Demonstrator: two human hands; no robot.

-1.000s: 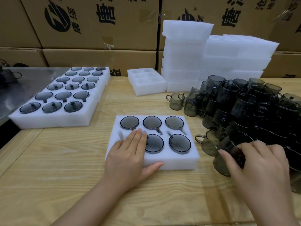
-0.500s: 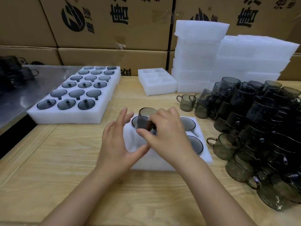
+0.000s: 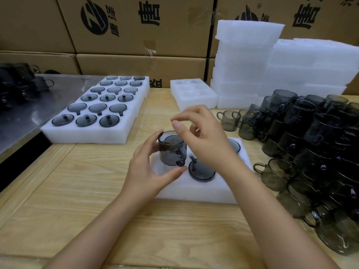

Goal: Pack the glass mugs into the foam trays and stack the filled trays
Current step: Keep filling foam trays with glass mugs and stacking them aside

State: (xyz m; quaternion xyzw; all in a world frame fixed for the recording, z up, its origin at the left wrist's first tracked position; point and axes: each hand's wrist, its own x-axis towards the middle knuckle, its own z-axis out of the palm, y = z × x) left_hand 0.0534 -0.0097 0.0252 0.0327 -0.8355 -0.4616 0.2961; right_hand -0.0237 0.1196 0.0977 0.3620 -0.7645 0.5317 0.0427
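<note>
Handed across since before, the smoked-glass mug (image 3: 170,152) sits gripped in your left hand (image 3: 147,171), upright over the foam tray (image 3: 204,193) at centre frame for seating; your right hand (image 3: 206,144) hovers empty, loosely curled.

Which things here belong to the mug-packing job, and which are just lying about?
Job: mug gripped by the left hand; right hand above it; foam tray below; loose mug pile; empty tray; foam stacks; filled trays.

Lying about: cardboard boxes; metal surface with dark glassware.
</note>
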